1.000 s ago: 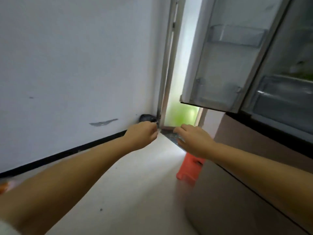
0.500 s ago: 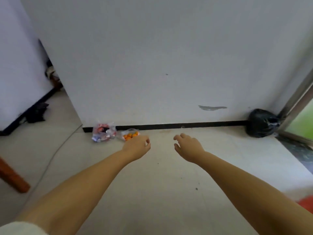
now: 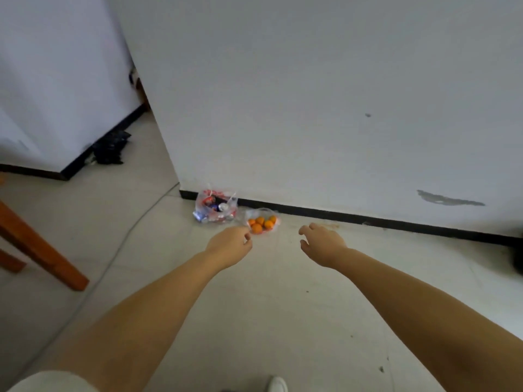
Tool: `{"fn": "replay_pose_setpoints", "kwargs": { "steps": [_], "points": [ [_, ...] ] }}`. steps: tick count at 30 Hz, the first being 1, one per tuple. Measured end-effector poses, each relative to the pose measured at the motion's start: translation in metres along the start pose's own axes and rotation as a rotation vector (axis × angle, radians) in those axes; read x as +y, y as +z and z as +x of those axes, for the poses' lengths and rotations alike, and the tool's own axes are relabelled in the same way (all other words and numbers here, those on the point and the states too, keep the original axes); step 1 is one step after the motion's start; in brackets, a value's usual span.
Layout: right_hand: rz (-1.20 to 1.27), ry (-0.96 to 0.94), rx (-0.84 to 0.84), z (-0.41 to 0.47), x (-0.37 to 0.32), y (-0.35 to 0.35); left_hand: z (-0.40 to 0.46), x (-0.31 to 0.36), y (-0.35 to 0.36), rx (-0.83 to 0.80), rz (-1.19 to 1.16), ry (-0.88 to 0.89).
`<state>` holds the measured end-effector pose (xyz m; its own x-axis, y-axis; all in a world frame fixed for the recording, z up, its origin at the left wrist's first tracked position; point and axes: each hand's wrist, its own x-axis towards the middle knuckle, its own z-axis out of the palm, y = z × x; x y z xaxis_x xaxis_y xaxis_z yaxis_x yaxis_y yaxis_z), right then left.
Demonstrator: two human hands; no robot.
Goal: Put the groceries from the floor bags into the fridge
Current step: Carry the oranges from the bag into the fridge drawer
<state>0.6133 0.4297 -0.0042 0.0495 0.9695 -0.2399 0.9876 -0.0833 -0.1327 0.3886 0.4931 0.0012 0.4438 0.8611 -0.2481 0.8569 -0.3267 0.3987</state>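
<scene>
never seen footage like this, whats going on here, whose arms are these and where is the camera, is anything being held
The single view comes from a camera worn on a person's head, looking forward and down, so the two bare arms are the wearer's own. The left hand and right hand reach out over a pale tiled floor; neither has a grip on anything. Against the white wall lie two clear bags: a bag of oranges and, to its left, a bag of cans. A wooden furniture leg stands at the left.
</scene>
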Motion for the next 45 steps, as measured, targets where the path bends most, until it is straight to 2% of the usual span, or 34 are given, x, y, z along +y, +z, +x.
{"fn": "replay_pose_setpoints", "kwargs": {
  "steps": [7, 16, 20, 25, 31, 34, 38, 42, 45],
  "points": [
    [-0.002, -0.06, -0.083, 0.156, -0.016, -0.008, 0.134, -0.069, -0.033, -0.035, -0.031, -0.086],
    [0.21, 0.199, -0.155, 0.35, 0.004, 0.013, 0.349, -0.121, -0.058, -0.198, -0.015, 0.062],
    [0.272, 0.277, -0.216, 0.42, 0.017, 0.037, 0.429, -0.152, -0.041, -0.277, -0.002, 0.036],
    [0.321, 0.302, -0.269, 0.532, 0.05, 0.133, 0.543, -0.202, 0.053, -0.307, -0.066, 0.005],
    [0.349, 0.257, -0.397, 0.652, 0.085, 0.329, 0.662, -0.284, 0.24, -0.365, -0.086, -0.055],
    [0.319, 0.164, -0.439, 0.697, 0.097, 0.42, 0.713, -0.317, 0.323, -0.388, -0.046, 0.012],
    [0.342, 0.203, -0.4, 0.743, 0.105, 0.514, 0.771, -0.346, 0.408, -0.355, 0.078, 0.136],
    [0.368, 0.236, -0.319, 0.763, 0.107, 0.579, 0.808, -0.36, 0.463, -0.403, 0.21, 0.239],
    [0.386, 0.251, -0.294, 0.765, 0.101, 0.605, 0.819, -0.368, 0.484, -0.467, 0.285, 0.215]
  ]
}}
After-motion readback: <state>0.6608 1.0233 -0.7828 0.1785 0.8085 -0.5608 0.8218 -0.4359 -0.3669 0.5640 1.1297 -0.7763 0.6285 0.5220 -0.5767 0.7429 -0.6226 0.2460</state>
